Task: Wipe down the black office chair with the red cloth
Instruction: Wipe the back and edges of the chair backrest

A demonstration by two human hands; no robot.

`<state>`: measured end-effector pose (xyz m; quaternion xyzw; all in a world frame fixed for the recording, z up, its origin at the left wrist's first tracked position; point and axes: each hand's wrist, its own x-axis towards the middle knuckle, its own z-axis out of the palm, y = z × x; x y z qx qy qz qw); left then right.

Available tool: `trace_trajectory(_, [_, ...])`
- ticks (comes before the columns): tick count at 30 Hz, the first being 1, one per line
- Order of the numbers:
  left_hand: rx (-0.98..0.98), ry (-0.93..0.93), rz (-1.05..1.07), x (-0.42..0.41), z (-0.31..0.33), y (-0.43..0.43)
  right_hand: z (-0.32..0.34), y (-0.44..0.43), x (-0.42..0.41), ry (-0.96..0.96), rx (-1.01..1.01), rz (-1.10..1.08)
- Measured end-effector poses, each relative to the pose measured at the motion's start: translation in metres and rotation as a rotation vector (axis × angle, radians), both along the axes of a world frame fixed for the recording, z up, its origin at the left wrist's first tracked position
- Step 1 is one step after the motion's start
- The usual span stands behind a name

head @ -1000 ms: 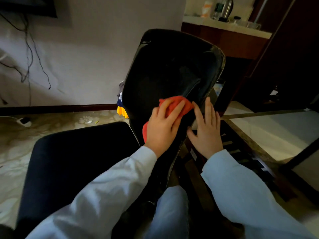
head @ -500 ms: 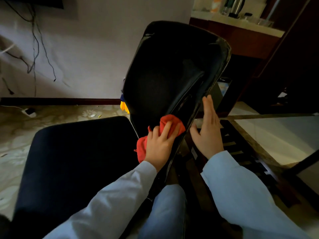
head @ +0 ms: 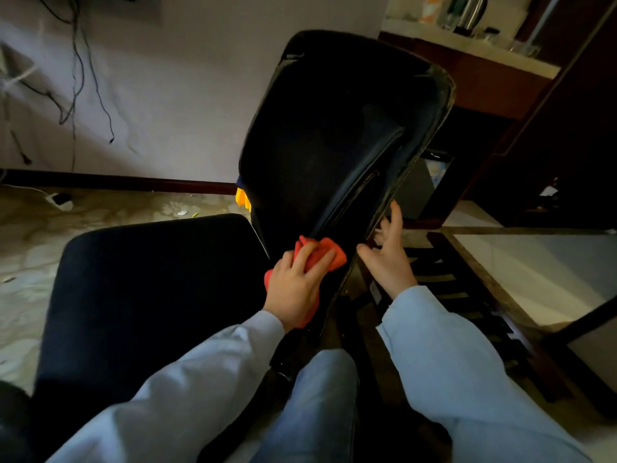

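- Left hand (head: 295,289) flat on red cloth (head: 322,253), fingers spread, pressing it against lower back of the black office chair (head: 337,128); palm pressure rather than a pinch, probably for wider contact area while wiping.
- Cloth bunched under the palm, a corner poking out past the fingertips, another bit showing below the wrist.
- Right hand (head: 389,259) open, fingers loosely splayed, at the right edge of the backrest near its base; holds nothing. Likely bracing the backrest against the wiping push; actual contact with the edge hard to confirm.
- Chair location: directly ahead, backrest rear face toward camera, seat pad (head: 150,295) extending to the left.
- Backrest long axis running bottom-centre to top-right of view, top leaning away and right.
- Cloth sits at the low end of that axis, beside the raised spine rib (head: 360,182).
- Judgement: lower section under way; upper backrest and seat coverage not determinable.
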<state>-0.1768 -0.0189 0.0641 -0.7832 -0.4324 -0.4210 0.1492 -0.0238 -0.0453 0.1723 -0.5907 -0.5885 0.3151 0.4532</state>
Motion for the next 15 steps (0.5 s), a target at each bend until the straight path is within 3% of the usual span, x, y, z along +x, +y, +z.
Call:
trace_trajectory(3, [0.112,-0.094,-0.029,0.003,0.025,0.012,-0.004,0.001,0.001,-0.008,0.008,-0.008])
trace_trajectory(6, [0.187,-0.017,-0.013,0.009,0.033,0.028,-0.008,0.002,0.001,-0.024,0.032,-0.014])
trace_trajectory(15, [0.026,0.213,0.013,0.005,-0.024,0.019,-0.012,-0.001,-0.003,-0.038,0.026,-0.048])
